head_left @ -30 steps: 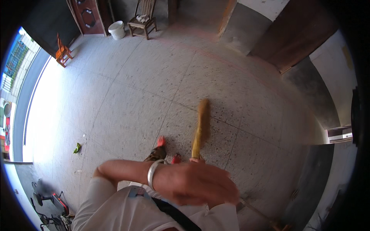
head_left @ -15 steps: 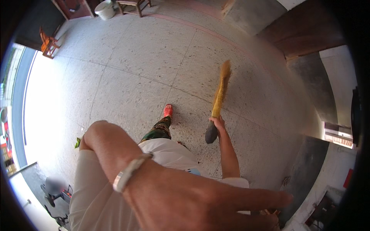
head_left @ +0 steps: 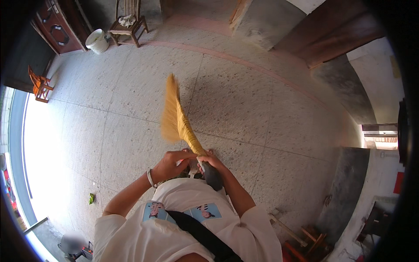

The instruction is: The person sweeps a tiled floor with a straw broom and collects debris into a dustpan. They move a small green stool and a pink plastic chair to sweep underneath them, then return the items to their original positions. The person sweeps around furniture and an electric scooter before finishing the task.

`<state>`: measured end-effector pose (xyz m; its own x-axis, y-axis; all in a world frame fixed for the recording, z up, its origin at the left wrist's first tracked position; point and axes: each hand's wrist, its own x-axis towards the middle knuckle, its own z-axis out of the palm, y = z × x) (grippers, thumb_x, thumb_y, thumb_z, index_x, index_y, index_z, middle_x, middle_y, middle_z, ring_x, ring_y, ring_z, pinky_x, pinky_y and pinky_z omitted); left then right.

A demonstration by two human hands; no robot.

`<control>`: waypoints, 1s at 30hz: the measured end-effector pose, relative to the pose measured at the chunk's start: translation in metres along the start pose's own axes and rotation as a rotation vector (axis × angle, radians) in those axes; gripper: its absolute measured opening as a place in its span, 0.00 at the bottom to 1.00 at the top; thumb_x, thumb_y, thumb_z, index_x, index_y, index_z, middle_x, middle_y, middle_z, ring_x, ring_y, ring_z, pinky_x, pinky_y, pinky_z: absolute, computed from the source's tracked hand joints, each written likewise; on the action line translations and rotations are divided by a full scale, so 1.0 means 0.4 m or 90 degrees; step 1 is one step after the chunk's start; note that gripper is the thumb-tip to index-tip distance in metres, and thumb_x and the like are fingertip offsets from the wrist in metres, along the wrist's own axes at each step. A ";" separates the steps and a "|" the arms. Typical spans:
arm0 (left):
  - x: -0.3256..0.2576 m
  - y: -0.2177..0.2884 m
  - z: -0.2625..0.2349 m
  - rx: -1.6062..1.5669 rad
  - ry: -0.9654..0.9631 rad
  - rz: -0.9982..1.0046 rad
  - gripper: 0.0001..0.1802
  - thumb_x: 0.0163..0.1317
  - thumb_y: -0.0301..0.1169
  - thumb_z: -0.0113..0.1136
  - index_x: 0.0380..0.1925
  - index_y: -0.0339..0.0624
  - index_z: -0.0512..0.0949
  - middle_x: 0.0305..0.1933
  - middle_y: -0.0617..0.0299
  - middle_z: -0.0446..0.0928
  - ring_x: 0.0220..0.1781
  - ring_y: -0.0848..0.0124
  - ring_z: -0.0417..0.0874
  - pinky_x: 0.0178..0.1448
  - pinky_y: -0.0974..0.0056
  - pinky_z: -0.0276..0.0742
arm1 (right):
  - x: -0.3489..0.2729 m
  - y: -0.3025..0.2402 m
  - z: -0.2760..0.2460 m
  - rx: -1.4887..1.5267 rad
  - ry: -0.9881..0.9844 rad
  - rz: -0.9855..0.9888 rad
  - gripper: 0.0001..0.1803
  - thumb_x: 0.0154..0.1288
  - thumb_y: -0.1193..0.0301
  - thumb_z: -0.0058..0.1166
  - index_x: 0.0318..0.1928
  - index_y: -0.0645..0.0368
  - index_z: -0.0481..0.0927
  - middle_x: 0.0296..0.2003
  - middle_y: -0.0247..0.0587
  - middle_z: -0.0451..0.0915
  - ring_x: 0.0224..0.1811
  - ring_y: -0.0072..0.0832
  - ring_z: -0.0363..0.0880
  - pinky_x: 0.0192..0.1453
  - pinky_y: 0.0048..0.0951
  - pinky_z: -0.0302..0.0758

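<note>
both hands grip the broom (head_left: 179,122) — right hand (head_left: 208,160) closed on its dark handle end, left hand (head_left: 171,165) just beside; bristles point forward-left.

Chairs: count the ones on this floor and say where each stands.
2. A brown wooden chair stands at the top beside the white bucket; a small orange chair stands at the far left edge. More may be hidden outside the view.
</note>
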<state>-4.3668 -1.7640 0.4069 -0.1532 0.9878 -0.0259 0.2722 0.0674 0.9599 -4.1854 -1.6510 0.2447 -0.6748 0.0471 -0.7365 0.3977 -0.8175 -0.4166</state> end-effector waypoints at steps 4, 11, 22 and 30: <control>-0.027 -0.190 0.013 0.041 0.032 -0.099 0.13 0.51 0.20 0.51 0.39 0.38 0.77 0.37 0.52 0.78 0.37 0.62 0.81 0.42 0.65 0.75 | -0.068 -0.108 -0.044 0.052 0.153 -0.067 0.23 0.48 0.72 0.56 0.47 0.61 0.68 0.24 0.41 0.74 0.16 0.28 0.73 0.18 0.31 0.73; 0.010 -0.427 0.069 0.105 0.017 -0.299 0.12 0.54 0.26 0.51 0.39 0.40 0.77 0.35 0.52 0.79 0.34 0.63 0.81 0.39 0.65 0.76 | 0.026 -0.367 -0.427 -0.105 0.437 -0.248 0.24 0.44 0.71 0.58 0.45 0.60 0.70 0.28 0.38 0.73 0.22 0.29 0.74 0.24 0.31 0.72; 0.444 -0.562 0.005 0.099 0.198 -0.375 0.12 0.52 0.28 0.53 0.38 0.44 0.78 0.32 0.51 0.78 0.31 0.60 0.80 0.36 0.62 0.75 | 0.379 -0.780 -0.949 -0.169 0.496 -0.128 0.14 0.41 0.70 0.59 0.33 0.58 0.74 0.20 0.33 0.69 0.22 0.24 0.69 0.24 0.27 0.66; 0.675 -0.581 -0.062 0.070 0.218 -0.439 0.13 0.53 0.32 0.53 0.39 0.43 0.77 0.33 0.50 0.79 0.36 0.61 0.81 0.40 0.63 0.75 | 0.343 -1.045 -0.649 -0.300 0.239 -0.031 0.36 0.42 0.65 0.62 0.55 0.60 0.66 0.40 0.39 0.75 0.42 0.28 0.73 0.45 0.27 0.68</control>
<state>-4.4948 -1.5165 0.1838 -0.6027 0.6201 -0.5023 0.0981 0.6822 0.7246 -4.2827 -1.1540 0.1796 -0.4677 0.3484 -0.8124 0.6623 -0.4705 -0.5831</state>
